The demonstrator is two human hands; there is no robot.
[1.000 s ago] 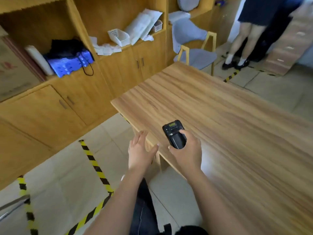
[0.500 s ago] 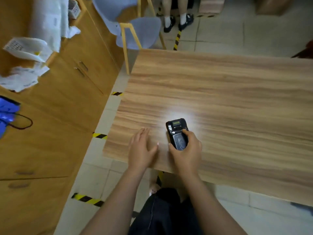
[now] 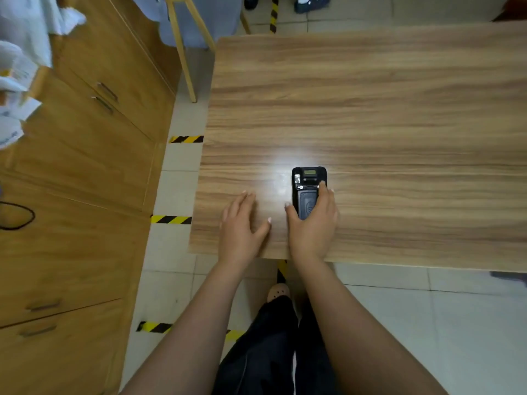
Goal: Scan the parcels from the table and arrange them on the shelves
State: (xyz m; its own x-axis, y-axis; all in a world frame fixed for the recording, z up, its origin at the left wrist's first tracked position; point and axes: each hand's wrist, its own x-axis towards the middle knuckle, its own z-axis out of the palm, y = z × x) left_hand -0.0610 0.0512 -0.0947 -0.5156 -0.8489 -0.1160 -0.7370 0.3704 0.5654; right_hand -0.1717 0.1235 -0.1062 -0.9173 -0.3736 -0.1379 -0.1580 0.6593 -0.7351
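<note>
The scanner [image 3: 308, 192] is in my right hand [image 3: 312, 226], thumb and fingers curled round its body. Its light throws a bright patch on the table [image 3: 385, 95] near the front left corner. My left hand [image 3: 242, 223] is spread just beside it, fingers straight, holding nothing. I see no parcel on the table, and white bags [image 3: 14, 81] lie on the shelf to my left. To set the scanner down, I'd lay it flat, clear of the edge.
</note>
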